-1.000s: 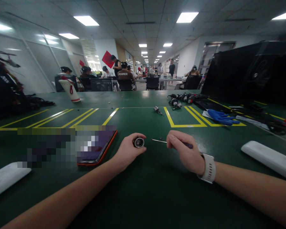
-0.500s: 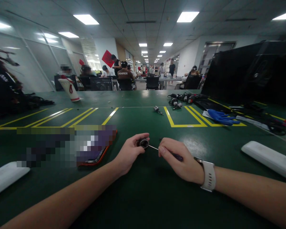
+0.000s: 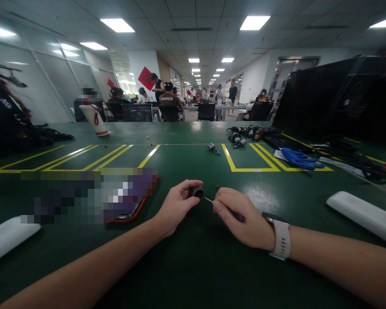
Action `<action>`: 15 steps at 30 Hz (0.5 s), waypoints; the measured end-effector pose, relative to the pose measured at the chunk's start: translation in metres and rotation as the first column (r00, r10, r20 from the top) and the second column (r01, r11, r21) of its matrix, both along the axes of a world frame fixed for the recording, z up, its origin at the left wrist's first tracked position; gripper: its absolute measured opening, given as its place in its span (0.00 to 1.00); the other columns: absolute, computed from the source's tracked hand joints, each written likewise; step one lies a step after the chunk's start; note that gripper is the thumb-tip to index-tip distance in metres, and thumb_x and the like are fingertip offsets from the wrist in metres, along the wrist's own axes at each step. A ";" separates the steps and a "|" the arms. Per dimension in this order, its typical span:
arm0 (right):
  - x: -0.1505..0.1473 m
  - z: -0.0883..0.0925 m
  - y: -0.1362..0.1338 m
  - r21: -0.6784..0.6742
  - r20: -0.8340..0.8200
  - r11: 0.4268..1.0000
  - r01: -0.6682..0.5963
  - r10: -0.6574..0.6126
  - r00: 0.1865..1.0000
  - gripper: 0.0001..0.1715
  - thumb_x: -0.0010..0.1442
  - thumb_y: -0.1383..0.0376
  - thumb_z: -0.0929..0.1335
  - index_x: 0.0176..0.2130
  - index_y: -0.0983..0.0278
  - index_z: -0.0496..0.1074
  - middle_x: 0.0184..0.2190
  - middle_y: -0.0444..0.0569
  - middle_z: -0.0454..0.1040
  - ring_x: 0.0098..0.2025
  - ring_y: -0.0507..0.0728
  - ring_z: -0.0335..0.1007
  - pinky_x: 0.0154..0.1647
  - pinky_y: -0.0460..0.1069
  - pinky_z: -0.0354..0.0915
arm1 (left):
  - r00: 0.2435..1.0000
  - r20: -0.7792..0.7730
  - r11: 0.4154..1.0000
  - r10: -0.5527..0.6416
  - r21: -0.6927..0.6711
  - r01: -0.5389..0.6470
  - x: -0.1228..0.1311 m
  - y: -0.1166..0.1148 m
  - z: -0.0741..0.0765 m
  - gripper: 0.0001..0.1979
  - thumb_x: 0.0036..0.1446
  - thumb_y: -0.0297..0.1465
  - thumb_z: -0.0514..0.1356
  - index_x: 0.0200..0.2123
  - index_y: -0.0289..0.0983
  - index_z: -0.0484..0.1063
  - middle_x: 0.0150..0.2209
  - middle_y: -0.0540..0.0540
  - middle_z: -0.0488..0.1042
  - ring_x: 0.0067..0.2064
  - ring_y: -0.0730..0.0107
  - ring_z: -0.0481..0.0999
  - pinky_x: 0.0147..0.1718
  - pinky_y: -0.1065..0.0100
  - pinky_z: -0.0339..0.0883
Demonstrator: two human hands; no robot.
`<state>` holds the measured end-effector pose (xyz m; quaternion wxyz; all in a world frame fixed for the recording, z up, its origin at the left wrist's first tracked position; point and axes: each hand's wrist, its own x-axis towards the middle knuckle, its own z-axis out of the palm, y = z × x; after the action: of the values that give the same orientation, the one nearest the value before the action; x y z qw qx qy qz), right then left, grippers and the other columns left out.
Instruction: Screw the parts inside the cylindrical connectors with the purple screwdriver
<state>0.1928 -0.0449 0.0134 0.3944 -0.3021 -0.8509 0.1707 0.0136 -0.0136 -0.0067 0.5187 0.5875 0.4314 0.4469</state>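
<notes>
Between its thumb and fingers, my left hand [image 3: 176, 207] grips a small dark cylindrical part [image 3: 197, 192], whose round open end faces right toward me. My right hand [image 3: 241, 214] is closed around a screwdriver [image 3: 237, 216] with a dark purple handle. Its thin metal shaft points left, with the tip at the open end of the cylindrical part; whether it touches inside cannot be made out. A tiny dark piece [image 3: 217, 187] lies on the green table [image 3: 193, 274] just beyond my right fingers.
A pixelated device with an orange edge [image 3: 144, 204] lies left. White bars [image 3: 357, 210] flank both sides. Farther back are a metal part [image 3: 213, 148], a cluster of dark parts [image 3: 241, 136], a blue glove [image 3: 299, 159], a paper cup [image 3: 94, 120] and black monitors [image 3: 328, 90]. People sit beyond.
The cylindrical part has shifted slightly right and turned, so its open end faces more to the right. The screwdriver's shaft slants down more steeply. Both hands keep their grip.
</notes>
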 end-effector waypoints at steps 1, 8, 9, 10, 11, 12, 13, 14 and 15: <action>0.000 0.000 0.000 -0.001 0.003 1.000 -0.005 0.005 1.000 0.15 0.62 0.69 0.58 0.25 0.65 0.63 0.24 0.46 0.64 0.27 0.52 0.59 0.30 0.48 0.58 | 1.000 -0.007 1.000 0.006 0.010 -0.006 0.000 0.000 0.000 0.17 0.46 0.22 0.60 0.42 0.38 0.71 0.42 0.47 0.73 0.46 0.65 0.71 0.44 0.65 0.63; 0.000 -0.001 -0.001 0.008 0.020 1.000 -0.015 0.015 1.000 0.14 0.62 0.69 0.58 0.26 0.65 0.64 0.25 0.46 0.65 0.28 0.52 0.60 0.31 0.48 0.58 | 0.997 -0.067 0.998 0.043 0.056 -0.039 0.002 -0.001 0.004 0.15 0.46 0.23 0.60 0.40 0.35 0.71 0.39 0.46 0.74 0.42 0.65 0.72 0.43 0.64 0.64; 0.000 -0.001 -0.001 0.006 0.021 1.000 -0.016 0.016 1.000 0.14 0.62 0.69 0.58 0.26 0.66 0.64 0.25 0.46 0.65 0.28 0.52 0.60 0.31 0.48 0.58 | 0.997 -0.068 0.997 0.044 0.062 -0.040 0.002 -0.001 0.004 0.14 0.46 0.24 0.60 0.40 0.35 0.71 0.39 0.46 0.74 0.42 0.65 0.73 0.43 0.64 0.64; 0.000 -0.001 -0.001 0.007 0.019 1.000 -0.017 0.017 1.000 0.14 0.62 0.69 0.58 0.26 0.66 0.64 0.25 0.46 0.65 0.28 0.52 0.60 0.31 0.48 0.58 | 0.997 -0.067 0.997 0.044 0.067 -0.040 0.002 -0.001 0.004 0.14 0.46 0.24 0.60 0.40 0.35 0.71 0.39 0.46 0.74 0.41 0.66 0.73 0.43 0.64 0.64; -0.001 0.000 -0.002 0.010 0.020 1.000 -0.020 0.020 1.000 0.14 0.62 0.69 0.58 0.26 0.66 0.64 0.25 0.46 0.65 0.28 0.52 0.60 0.31 0.48 0.58 | 0.997 -0.065 0.997 0.044 0.071 -0.040 0.002 -0.001 0.003 0.14 0.46 0.24 0.60 0.40 0.35 0.71 0.39 0.46 0.74 0.41 0.66 0.73 0.43 0.64 0.64; -0.001 0.000 -0.003 0.015 0.022 1.000 -0.024 0.024 0.999 0.14 0.62 0.69 0.58 0.26 0.66 0.64 0.25 0.46 0.65 0.28 0.52 0.59 0.30 0.48 0.58 | 0.997 -0.064 0.996 0.045 0.074 -0.040 0.002 -0.001 0.003 0.14 0.46 0.24 0.60 0.39 0.35 0.71 0.39 0.46 0.74 0.42 0.66 0.73 0.44 0.64 0.64; -0.001 0.001 -0.003 0.022 0.025 0.999 -0.028 0.028 0.999 0.14 0.62 0.69 0.58 0.26 0.66 0.64 0.25 0.47 0.65 0.28 0.52 0.59 0.30 0.48 0.57 | 0.997 -0.061 0.996 0.047 0.076 -0.042 0.002 0.000 0.003 0.13 0.46 0.24 0.60 0.39 0.35 0.71 0.39 0.46 0.74 0.42 0.66 0.73 0.44 0.64 0.64; -0.001 0.002 -0.004 0.027 0.030 0.999 -0.032 0.032 0.999 0.14 0.62 0.69 0.58 0.26 0.66 0.64 0.25 0.47 0.65 0.28 0.52 0.59 0.30 0.48 0.57 | 0.997 -0.058 0.996 0.050 0.074 -0.046 0.002 0.000 0.002 0.13 0.47 0.24 0.60 0.39 0.35 0.71 0.40 0.46 0.74 0.42 0.65 0.73 0.45 0.63 0.64; -0.001 0.002 -0.004 0.029 0.037 0.999 -0.037 0.036 0.999 0.14 0.62 0.69 0.58 0.26 0.65 0.64 0.25 0.47 0.65 0.28 0.52 0.59 0.30 0.48 0.57 | 0.997 -0.054 0.996 0.055 0.071 -0.051 0.002 0.000 0.002 0.13 0.47 0.24 0.59 0.39 0.35 0.71 0.40 0.46 0.74 0.42 0.65 0.73 0.45 0.63 0.64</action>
<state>0.1920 -0.0493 0.0154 0.3803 -0.2834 -0.8658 0.1598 0.0154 -0.0138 -0.0044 0.4735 0.6058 0.4454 0.4587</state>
